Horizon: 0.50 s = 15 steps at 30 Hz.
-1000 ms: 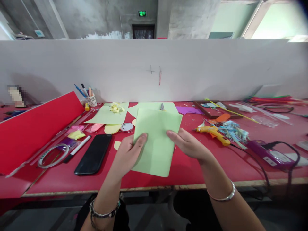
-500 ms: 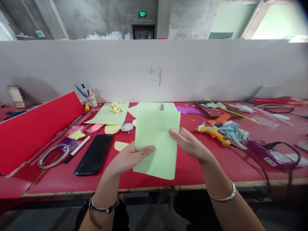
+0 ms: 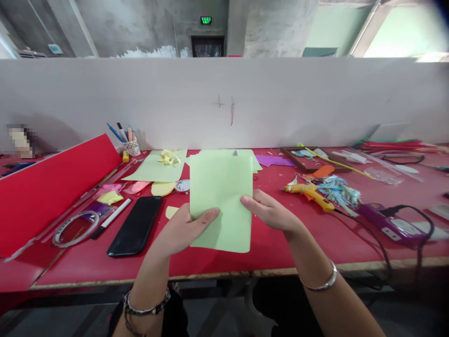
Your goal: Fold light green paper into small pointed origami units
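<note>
Fingers of the left hand [image 3: 184,228] and right hand [image 3: 271,211] pinch the paper [image 3: 222,180] by its sides, thumbs on its face, above the table [image 3: 277,252] near its front edge. Steadying seems in hand; shifting it calls for even pressure. Room opens rightward, short of the glue gun [image 3: 311,192]; the phone [image 3: 135,226] limits the left.

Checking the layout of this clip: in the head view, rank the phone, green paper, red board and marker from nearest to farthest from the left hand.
From the left hand:
1. Green paper: in its grip.
2. Phone: just to its left.
3. Marker: left, beyond the phone.
4. Red board: far left.
</note>
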Tool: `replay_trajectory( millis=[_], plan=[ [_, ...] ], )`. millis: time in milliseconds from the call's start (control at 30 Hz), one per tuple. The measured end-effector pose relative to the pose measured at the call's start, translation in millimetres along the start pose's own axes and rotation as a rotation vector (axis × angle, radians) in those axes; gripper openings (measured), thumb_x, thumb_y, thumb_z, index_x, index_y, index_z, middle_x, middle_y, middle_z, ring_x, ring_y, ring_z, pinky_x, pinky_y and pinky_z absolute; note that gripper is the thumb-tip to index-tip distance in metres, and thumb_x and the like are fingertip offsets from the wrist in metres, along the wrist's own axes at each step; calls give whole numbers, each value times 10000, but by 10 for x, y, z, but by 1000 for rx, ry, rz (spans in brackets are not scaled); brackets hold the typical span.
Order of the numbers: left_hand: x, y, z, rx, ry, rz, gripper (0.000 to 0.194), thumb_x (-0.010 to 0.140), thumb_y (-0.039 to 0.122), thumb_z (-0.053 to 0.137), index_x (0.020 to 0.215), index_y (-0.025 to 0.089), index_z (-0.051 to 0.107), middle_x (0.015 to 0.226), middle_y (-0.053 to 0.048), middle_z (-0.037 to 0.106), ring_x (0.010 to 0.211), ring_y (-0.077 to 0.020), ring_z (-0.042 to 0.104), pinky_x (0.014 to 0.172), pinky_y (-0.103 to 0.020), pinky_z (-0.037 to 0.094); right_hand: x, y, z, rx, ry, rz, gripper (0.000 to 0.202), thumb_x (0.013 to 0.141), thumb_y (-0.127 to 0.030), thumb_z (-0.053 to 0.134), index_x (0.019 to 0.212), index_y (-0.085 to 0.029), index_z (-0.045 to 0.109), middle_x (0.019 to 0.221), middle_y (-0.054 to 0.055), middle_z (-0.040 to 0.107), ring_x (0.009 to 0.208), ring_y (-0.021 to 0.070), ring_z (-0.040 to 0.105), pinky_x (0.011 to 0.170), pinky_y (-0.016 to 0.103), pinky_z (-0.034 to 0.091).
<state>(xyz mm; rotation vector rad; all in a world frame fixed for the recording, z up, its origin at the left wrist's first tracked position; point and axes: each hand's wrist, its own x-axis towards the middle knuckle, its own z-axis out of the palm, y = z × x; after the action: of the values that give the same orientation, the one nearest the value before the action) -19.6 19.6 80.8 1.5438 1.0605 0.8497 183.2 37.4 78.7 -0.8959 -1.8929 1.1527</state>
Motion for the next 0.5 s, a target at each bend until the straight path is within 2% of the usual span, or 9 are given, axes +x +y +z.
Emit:
replay_trajectory(
  millis=[100, 300, 433, 500],
  plan=[
    [-8, 3, -9, 6, 7, 14, 442, 773, 436, 544, 1148, 202, 559, 1113, -83, 626, 922, -205, 622, 795, -323, 507, -3, 15, 23, 16, -8, -4, 430, 812, -543, 411, 701, -173, 601, 579, 3, 585, 640, 148, 563, 586, 252, 480],
    [-7, 41, 22, 32, 18, 31, 368, 789, 419, 531, 1106, 244, 594, 1119, -36, 629, 994, -192, 598, 832, -279, 487, -1, 12, 34, -45, 35, 23, 405, 826, -514, 412, 636, -192, 568, 478, -8, 495, 585, 147, 526, 545, 255, 450],
    [-11, 31, -5, 46, 43, 15, 406, 777, 432, 544, 1126, 229, 580, 1141, -41, 617, 1000, -195, 597, 827, -276, 493, 5, 2, 52, -91, 99, 10, 451, 823, -528, 406, 556, -182, 515, 459, -14, 458, 509, 115, 464, 463, 231, 392],
    [-13, 19, -38, 36, 61, 0, 429, 773, 447, 543, 1136, 220, 573, 1146, -44, 614, 998, -202, 599, 826, -289, 499, 2, -13, 60, -132, 79, 6, 499, 833, -544, 367, 512, -176, 469, 451, -20, 434, 470, 91, 420, 431, 216, 354]
  ],
)
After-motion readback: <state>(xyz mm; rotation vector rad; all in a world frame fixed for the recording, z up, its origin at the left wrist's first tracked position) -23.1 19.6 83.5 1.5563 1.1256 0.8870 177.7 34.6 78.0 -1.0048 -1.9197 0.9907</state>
